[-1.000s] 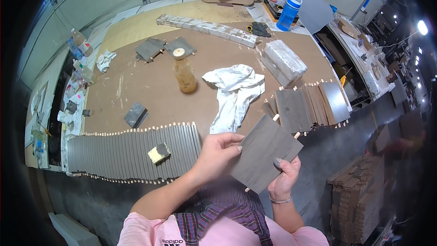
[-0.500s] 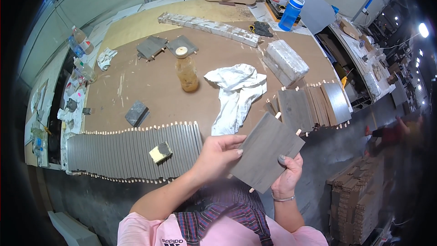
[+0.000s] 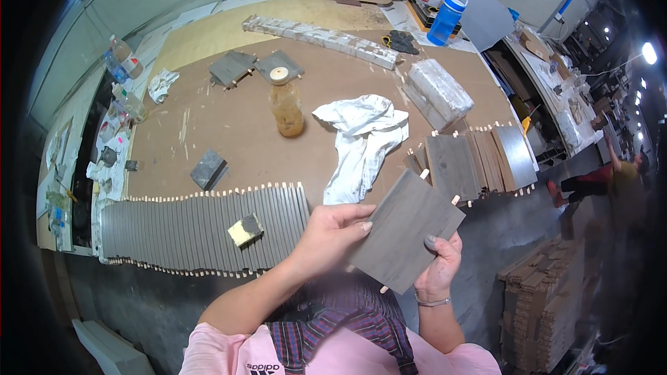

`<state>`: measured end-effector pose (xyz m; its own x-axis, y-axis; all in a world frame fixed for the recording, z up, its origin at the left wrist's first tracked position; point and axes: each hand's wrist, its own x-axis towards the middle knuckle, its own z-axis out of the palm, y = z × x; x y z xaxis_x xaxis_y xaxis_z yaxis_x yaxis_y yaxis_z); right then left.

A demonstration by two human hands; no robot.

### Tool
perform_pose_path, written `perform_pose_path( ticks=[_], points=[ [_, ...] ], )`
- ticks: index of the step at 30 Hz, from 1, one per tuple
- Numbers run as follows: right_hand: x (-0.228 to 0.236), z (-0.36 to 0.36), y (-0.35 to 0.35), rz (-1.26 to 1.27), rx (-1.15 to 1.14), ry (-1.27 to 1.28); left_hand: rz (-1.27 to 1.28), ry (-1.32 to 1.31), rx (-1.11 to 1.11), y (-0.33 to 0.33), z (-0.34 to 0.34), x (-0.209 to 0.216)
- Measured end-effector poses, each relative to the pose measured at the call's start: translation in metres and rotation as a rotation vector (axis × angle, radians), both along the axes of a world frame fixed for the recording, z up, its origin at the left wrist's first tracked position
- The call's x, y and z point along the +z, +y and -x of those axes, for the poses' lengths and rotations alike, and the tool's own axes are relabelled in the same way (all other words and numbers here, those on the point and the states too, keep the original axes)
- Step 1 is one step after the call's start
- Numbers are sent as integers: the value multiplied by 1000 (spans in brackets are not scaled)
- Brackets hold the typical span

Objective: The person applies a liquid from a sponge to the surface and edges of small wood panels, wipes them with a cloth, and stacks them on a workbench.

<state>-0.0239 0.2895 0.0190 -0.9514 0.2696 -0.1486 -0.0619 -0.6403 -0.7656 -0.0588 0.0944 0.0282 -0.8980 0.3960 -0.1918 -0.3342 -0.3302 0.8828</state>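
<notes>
At the near side of the workbench, grey wood-grain panel is up in both hands, tilted, in front of the plaid apron. Left hand pinches its left edge, thumb at the rim. Right hand clamps the lower right side, thumb flat on the face, fingers behind. Pale dowel pegs stick out of two opposite edges.

Left of the hands: long row of pegged panels packed on edge along the bench front, pegs showing both sides. Yellow-and-grey sponge sits on top of the row; dark grey block lies just behind it.

Right, beyond the held panel: second batch of panels, leaning, one outer face shiny. Crumpled white cloth between the two batches, near the left hand.

Further back: capped jar with amber contents, two small piles of pegged panels, smeared white block, long smeared bar, blue bottle at the far right corner.

Floor right: stack of brown boards. Co-worker further off, blurred.
</notes>
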Motion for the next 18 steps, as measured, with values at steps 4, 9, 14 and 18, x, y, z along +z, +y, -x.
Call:
perform_pose_path(
  ticks=[4,9,14,18],
  points=[
    [0,0,2,-6,29,18,20,29,27,-1,-2,-3],
    [-1,-2,0,0,36,6,136,-37,46,-1,0,-5],
    [2,-2,1,-4,39,1,341,122,37,-1,-2,3],
    [-7,-1,1,-1,58,15,115,15,27,-6,-4,-5]
  ],
)
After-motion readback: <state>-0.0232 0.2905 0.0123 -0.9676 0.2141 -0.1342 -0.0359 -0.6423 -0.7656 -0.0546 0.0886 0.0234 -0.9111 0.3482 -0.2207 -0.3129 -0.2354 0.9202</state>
